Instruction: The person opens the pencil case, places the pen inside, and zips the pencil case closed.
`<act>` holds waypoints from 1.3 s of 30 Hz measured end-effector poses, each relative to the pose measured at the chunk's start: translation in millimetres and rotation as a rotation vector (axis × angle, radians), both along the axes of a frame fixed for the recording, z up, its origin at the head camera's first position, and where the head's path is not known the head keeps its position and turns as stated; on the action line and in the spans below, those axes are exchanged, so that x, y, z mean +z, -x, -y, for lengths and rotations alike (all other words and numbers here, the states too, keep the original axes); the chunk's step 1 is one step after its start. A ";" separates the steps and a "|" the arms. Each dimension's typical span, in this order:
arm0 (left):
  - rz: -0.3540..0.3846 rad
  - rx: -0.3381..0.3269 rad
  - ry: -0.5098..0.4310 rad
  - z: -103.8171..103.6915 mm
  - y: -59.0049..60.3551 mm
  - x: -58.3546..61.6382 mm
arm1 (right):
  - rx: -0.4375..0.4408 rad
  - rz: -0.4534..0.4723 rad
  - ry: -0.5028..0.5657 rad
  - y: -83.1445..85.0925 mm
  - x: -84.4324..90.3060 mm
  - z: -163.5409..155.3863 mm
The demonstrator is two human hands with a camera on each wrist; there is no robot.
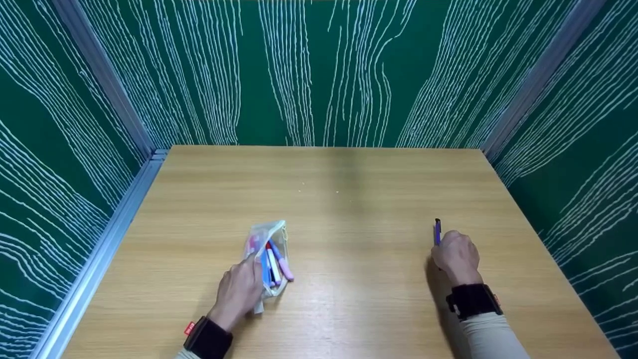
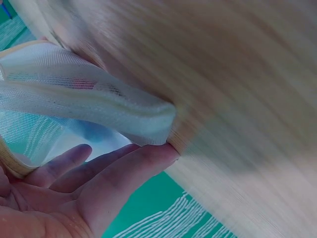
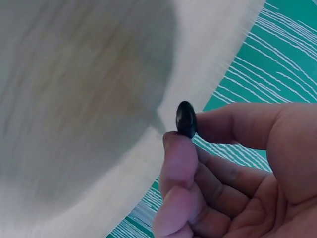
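Note:
My left hand (image 1: 239,289) grips the near left side of a whitish mesh pencil pouch (image 1: 264,230) on the table. Through its gaping top show several pens, among them a white one with a red end (image 1: 273,263) and a lilac and blue one (image 1: 285,268) poking past the rim. In the left wrist view, the fingers (image 2: 124,171) lie along the pouch's mesh side (image 2: 133,111). Well to the right, my right hand (image 1: 457,254) pinches a blue-purple pen (image 1: 437,232) with a black tip; the right wrist view shows its dark round end (image 3: 186,119) between thumb and forefinger.
Both hands work over a light wooden table (image 1: 344,209). Green walls with white wavy lines (image 1: 319,75) close it in at the back and sides. A metal rail (image 1: 107,229) runs along the left edge. Tiny white specks lie near the table's middle.

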State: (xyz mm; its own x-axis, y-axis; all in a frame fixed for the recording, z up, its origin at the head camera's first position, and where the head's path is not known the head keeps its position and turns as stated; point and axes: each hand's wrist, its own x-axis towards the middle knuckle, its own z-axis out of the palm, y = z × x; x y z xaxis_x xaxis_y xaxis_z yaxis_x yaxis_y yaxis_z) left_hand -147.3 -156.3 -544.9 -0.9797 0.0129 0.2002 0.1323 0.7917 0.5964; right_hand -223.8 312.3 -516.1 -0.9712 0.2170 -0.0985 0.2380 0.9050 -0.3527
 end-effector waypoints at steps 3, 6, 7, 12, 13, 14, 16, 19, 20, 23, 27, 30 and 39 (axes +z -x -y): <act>0.019 0.004 -0.006 -0.4 0.3 0.1 | -0.011 -0.005 0.022 -0.3 1.6 3.9; 0.032 0.005 -0.009 -0.6 0.4 -0.1 | -0.011 -0.008 0.053 -0.7 3.5 8.4; 0.031 0.006 -0.006 -0.6 0.4 -0.1 | -0.006 -0.016 0.063 -0.7 4.0 10.0; 0.052 0.011 -0.003 -0.3 0.8 0.1 | 0.025 -0.103 0.096 -1.5 7.5 19.7; 0.054 0.009 -0.004 -0.2 0.9 0.0 | 0.030 -0.117 0.106 -1.9 8.3 21.9; 0.064 0.009 -0.009 -0.2 0.9 0.3 | 0.034 -0.128 0.119 -2.3 9.0 24.2; 0.069 0.005 -0.015 -0.1 0.6 0.4 | 0.045 -0.137 0.153 -3.3 10.8 29.5; 0.069 0.004 -0.017 -0.2 0.5 0.7 | 0.056 -0.126 0.226 -4.2 13.3 38.4; 0.066 0.007 -0.016 -0.3 0.5 0.7 | 0.057 -0.120 0.249 -4.3 14.4 41.9; 0.052 0.018 -0.011 -0.5 0.5 0.3 | 0.054 -0.104 0.307 -4.0 17.0 52.9; 0.055 0.027 -0.008 -1.0 0.4 0.3 | 0.051 -0.105 0.364 -4.0 19.0 68.0; 0.068 0.027 -0.010 -1.0 0.8 0.6 | 0.055 -0.112 0.412 -4.3 19.5 79.3; 0.074 0.021 -0.026 -0.9 1.3 0.2 | 0.061 -0.103 0.538 -4.1 19.9 115.7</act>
